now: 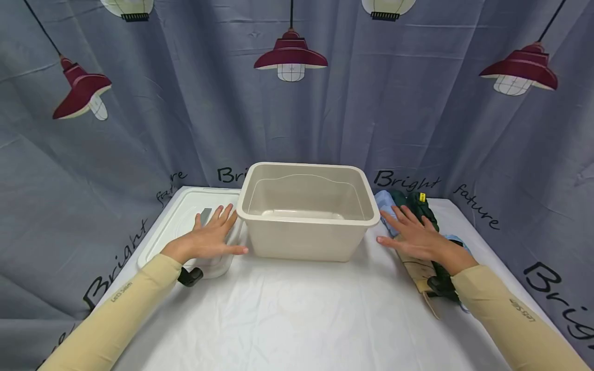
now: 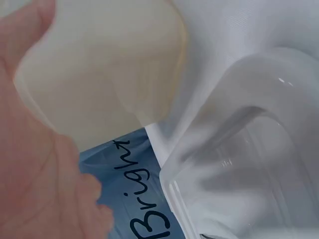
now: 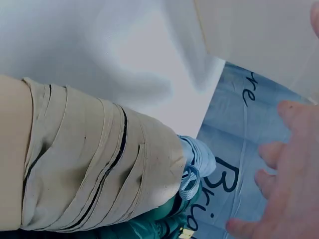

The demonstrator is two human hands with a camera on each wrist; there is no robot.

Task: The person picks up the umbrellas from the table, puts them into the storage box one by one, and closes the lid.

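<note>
A beige plastic bin point(image 1: 306, 241) stands upright in the middle of the table, its inside bare. My left hand point(image 1: 206, 241) is spread beside the bin's left side, over a white plastic lid point(image 1: 162, 239). In the left wrist view, the palm point(image 2: 45, 169) faces the bin wall point(image 2: 109, 74) and holds nothing. On the other side, my right hand point(image 1: 417, 239) is spread with straight fingers above folded cloth items. Among these are a beige folded piece point(image 3: 99, 164), a dark green bundle point(image 1: 424, 210) and a light blue piece point(image 1: 384, 200), partly hidden by the hand.
A white cloth covers the table point(image 1: 297, 314). Close behind it hangs a blue-grey curtain point(image 1: 209, 103) printed with lamps and lettering. The lid lies along the table's left edge, the cloth items along its right edge.
</note>
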